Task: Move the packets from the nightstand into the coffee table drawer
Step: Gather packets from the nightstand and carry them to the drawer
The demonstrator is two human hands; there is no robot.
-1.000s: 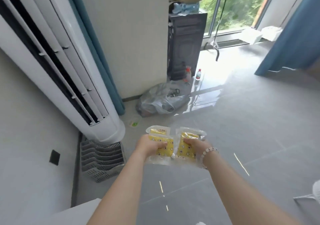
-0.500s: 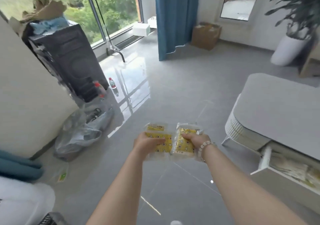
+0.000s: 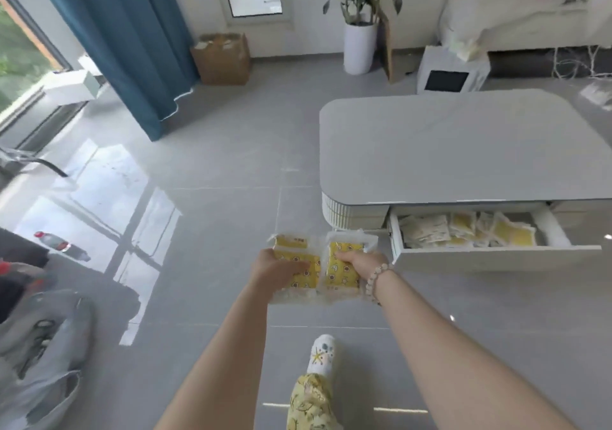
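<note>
– Since half a second ago the view has swung right: the black cabinet is gone, and the surface (image 3: pixel 463 144), then cut off at the right edge, now shows whole, with its drawer (image 3: pixel 496 258) pulled out.
– Start at the left for me.
– At eight o'clock of the frame a grey plastic bag (image 3: pixel 43 346) lies on the floor (image 3: pixel 215 171), with a red-capped bottle (image 3: pixel 53 242) above it at nine. A blue curtain (image 3: pixel 132 41) hangs at eleven, and a cardboard box (image 3: pixel 222 58) sits beside its foot.
– And the hands?
– Just below centre. The left hand (image 3: pixel 275 269) grips the left packet (image 3: pixel 299 275), fingers curled over its yellow face. The right hand (image 3: pixel 362 262), with a bead bracelet (image 3: pixel 377 274) on its wrist, grips the right packet (image 3: pixel 341 278) the same way. The two packets sit side by side, edges touching, held in the air above the floor.
– Above and below them?
– A white slipper (image 3: pixel 321 353) on one foot at six o'clock, and a potted plant (image 3: pixel 359 48) at twelve by the far wall.
– Where is the drawer from there?
– At about two o'clock of the right hand, near but apart. Loose packets (image 3: pixel 463 230), yellow and pale, lie inside, under the edge of the surface.
</note>
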